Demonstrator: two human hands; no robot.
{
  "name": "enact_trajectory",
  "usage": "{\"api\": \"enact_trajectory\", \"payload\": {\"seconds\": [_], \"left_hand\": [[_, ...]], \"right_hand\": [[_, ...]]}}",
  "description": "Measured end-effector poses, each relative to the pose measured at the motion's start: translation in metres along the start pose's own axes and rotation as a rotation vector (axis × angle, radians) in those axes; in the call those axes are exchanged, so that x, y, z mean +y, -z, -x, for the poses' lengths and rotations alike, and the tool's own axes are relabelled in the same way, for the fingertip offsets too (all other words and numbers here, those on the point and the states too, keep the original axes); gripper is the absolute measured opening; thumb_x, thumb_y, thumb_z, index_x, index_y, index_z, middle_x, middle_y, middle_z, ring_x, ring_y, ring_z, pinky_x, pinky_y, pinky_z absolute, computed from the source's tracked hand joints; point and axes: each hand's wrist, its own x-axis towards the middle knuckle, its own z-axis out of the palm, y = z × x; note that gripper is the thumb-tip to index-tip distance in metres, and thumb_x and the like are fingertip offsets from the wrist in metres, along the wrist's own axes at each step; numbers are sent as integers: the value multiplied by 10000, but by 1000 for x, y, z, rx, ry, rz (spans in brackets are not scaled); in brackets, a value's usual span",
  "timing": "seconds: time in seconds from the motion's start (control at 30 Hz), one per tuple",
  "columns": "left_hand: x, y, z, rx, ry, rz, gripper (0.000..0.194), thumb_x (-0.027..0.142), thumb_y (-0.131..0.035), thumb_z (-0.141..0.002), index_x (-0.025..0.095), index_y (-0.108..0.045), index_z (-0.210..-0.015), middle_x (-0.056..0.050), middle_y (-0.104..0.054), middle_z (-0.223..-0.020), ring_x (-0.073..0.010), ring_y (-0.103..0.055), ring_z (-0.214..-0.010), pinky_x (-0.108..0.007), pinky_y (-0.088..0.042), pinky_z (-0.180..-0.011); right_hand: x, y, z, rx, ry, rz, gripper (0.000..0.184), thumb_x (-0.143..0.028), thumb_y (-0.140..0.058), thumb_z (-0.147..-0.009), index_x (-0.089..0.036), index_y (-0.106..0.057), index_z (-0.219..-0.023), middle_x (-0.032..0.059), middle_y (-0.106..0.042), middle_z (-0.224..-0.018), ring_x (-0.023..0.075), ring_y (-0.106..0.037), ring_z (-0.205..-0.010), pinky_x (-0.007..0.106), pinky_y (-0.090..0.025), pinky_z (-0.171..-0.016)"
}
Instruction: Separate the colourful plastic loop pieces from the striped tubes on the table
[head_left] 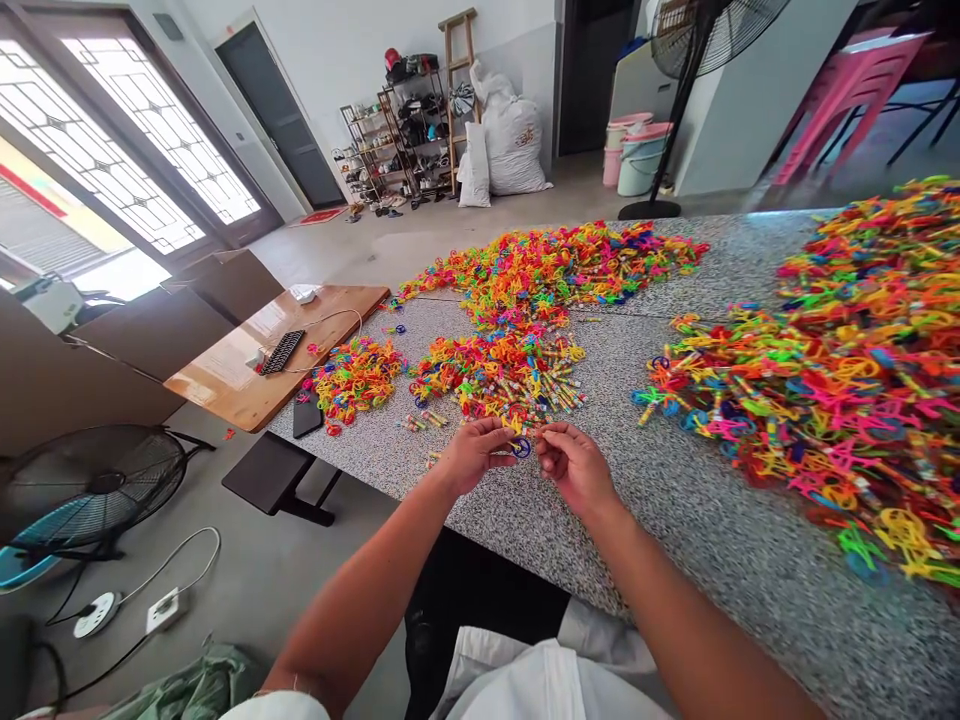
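In front of me, just over the near edge of the speckled table [645,560], my left hand [472,458] pinches a small plastic toy piece with a blue spoked ring [521,448] and some yellow on it. My right hand [576,470] is close beside it, thumb and fingers pressed together; whatever is between them is too small to name. Directly beyond both hands lies a pile of colourful plastic pieces [480,370], with several short printed tubes [559,388] on its right side. A few more tubes [427,418] lie left of my left hand.
A large heap of plastic pieces [862,390] covers the table's right side; another [540,265] spreads at the back. A smaller pile [361,378] sits left, near a dark phone-like slab [307,415]. A wooden board [225,385] bears a keyboard [283,352]. A fan [97,490] stands lower left.
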Motion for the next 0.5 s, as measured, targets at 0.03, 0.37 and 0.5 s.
{"api": "enact_trajectory", "payload": {"seconds": [0.03, 0.37, 0.5], "left_hand": [[0, -1, 0, -5, 1, 5, 376, 332, -904, -669, 110, -674, -867, -36, -674, -853, -89, -617, -680, -254, -583, -654], [1, -5, 5, -9, 52, -87, 384, 388, -887, -678, 113, -673, -842, -30, -647, -792, -94, -596, -664, -295, -588, -681], [-3, -10, 6, 36, -3, -234, 371, 428, -838, -721, 126, -632, -789, -33, -640, -776, -108, -601, -667, -294, -574, -670]], "right_hand": [[0, 1, 1, -4, 8, 5, 260, -321, -811, -679, -200, -644, -838, -29, -658, -641, 83, -517, -449, 192, -429, -396], [-2, 10, 9, -141, 191, 247, 244, -400, -738, -836, -227, -634, -973, -2, -702, -780, 132, -613, -582, 273, -540, -534], [-10, 18, 13, -198, 320, 498, 224, -420, -658, -912, -230, -623, -1024, 11, -706, -821, 154, -653, -639, 318, -571, -626]]}}
